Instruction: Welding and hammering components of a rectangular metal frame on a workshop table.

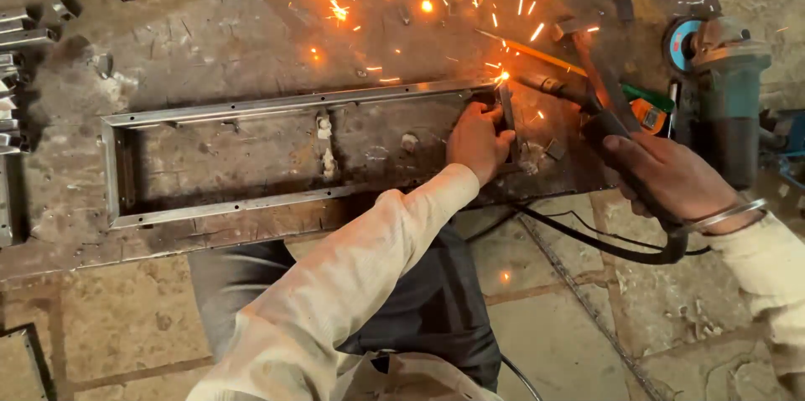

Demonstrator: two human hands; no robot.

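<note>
1. The long steel frame [277, 158] lies flat on the scorched metal sheet [210, 32].
2. At the frame's right end, the left hand [478, 141] grips a short upright bar [506, 111].
3. The right hand [671, 179] clenches the welding holder [612, 137]; sparks fly at the frame's corner.
4. The frame looks stiff, heavy and hot there; hold it at its far end.

Orange-white sparks [501, 76] scatter across the rust-brown, soot-mottled steel plate [210, 32] at upper centre; a grey metal frame [285, 104] gleams dully; cream sleeves [352, 283]; a teal angle grinder [728, 91] at right; black cable [587, 237].
</note>
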